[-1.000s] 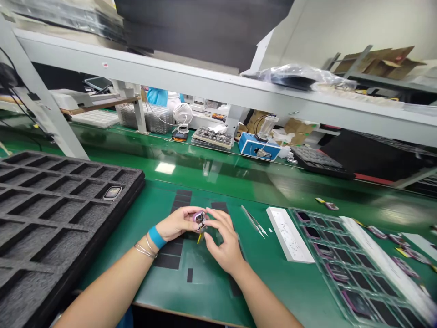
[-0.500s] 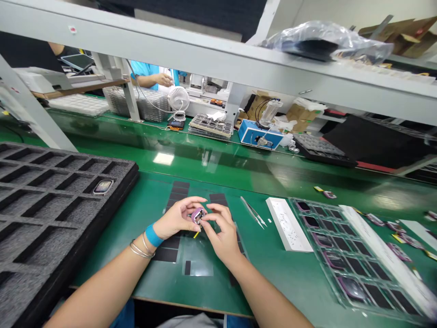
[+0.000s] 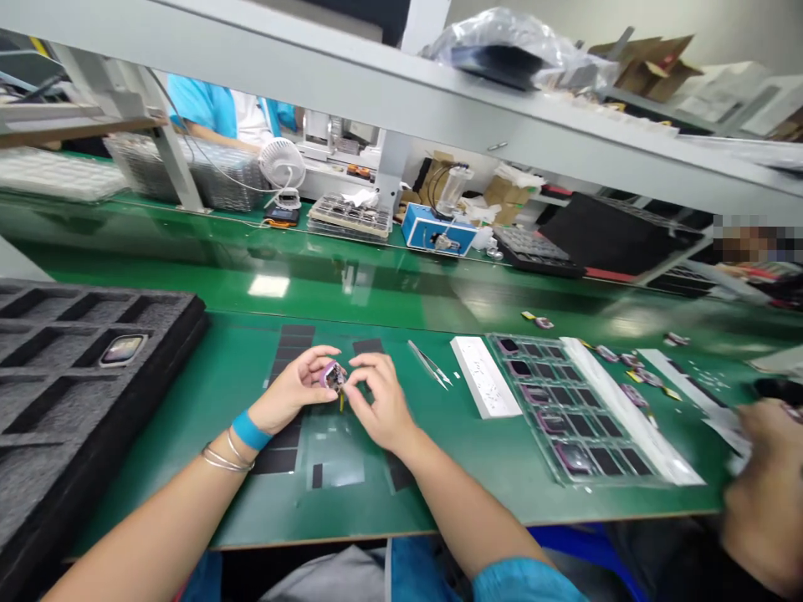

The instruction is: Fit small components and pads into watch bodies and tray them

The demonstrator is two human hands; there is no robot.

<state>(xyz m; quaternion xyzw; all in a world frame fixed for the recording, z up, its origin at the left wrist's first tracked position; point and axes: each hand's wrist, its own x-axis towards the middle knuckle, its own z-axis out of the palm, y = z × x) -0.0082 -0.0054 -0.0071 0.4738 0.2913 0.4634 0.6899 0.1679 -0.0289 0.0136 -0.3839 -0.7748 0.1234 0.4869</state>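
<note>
A green worktop (image 3: 401, 502) runs beneath a long white shelf (image 3: 376, 117), with a black foam tray (image 3: 188, 322) to the left and tweezers (image 3: 428, 364) and a clear tray (image 3: 568, 410) of purple-rimmed pieces to the right. Above the mat's middle, a small purple watch case (image 3: 334, 376) sits between the hands, held off the worktop. The left hand (image 3: 289, 386) grips it from the left, and the right hand (image 3: 376, 393) closes on it from the right. A thin yellow strip (image 3: 342, 403) points down from it. Its long axis is too small to tell.
</note>
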